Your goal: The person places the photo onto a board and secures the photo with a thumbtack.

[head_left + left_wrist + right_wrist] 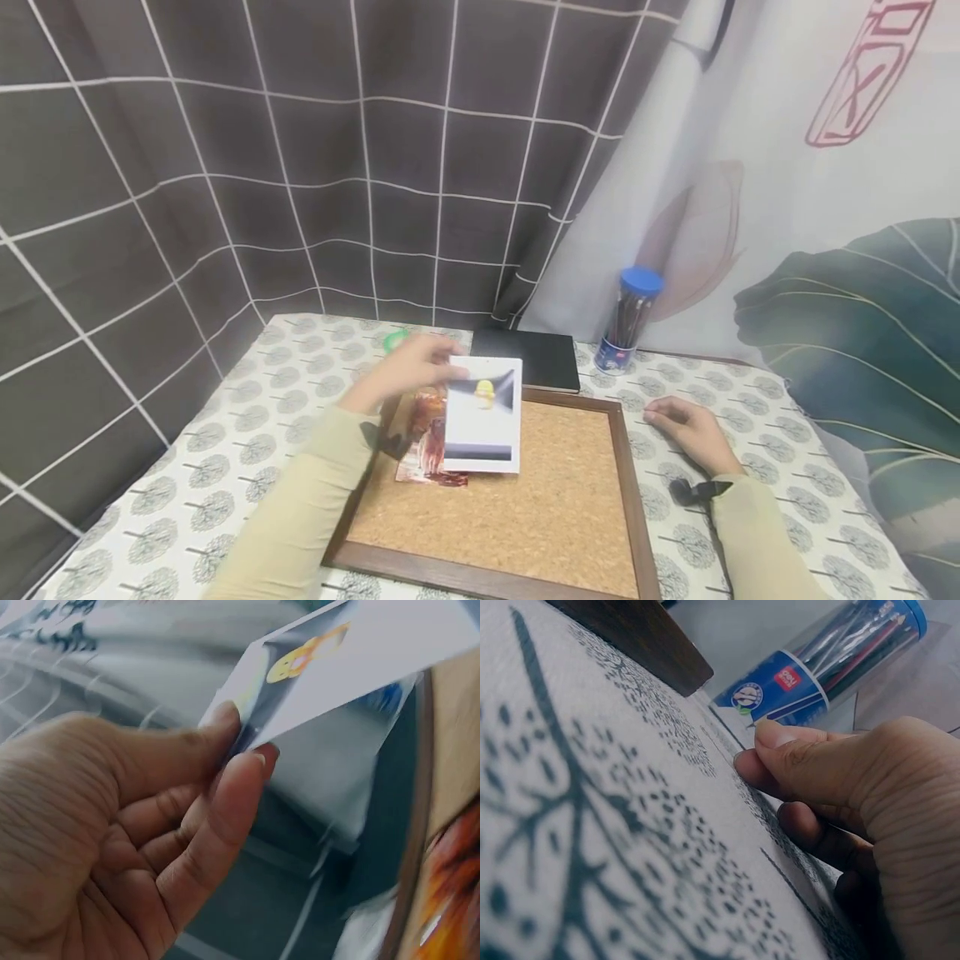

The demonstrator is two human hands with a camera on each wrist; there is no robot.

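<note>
My left hand (416,367) pinches a white-bordered photo (483,433) by its upper left edge. A small yellow figure shows on the photo's grey and white picture. In the left wrist view, thumb and fingertips grip the photo's edge. Below the photo lies a wood-framed corkboard (555,508). On the board's left part rests a red and orange picture (427,450), partly covered by the raised photo. To the right of the frame, my right hand (693,429) rests on the tablecloth, fingers loosely curled, with nothing visible in them.
Behind the board lies a black flat book or box (543,358). A clear pencil tub with a blue lid (630,321) stands at the back right. Something green and round (395,340) sits behind my left hand. Tree prints cover the tablecloth (247,450).
</note>
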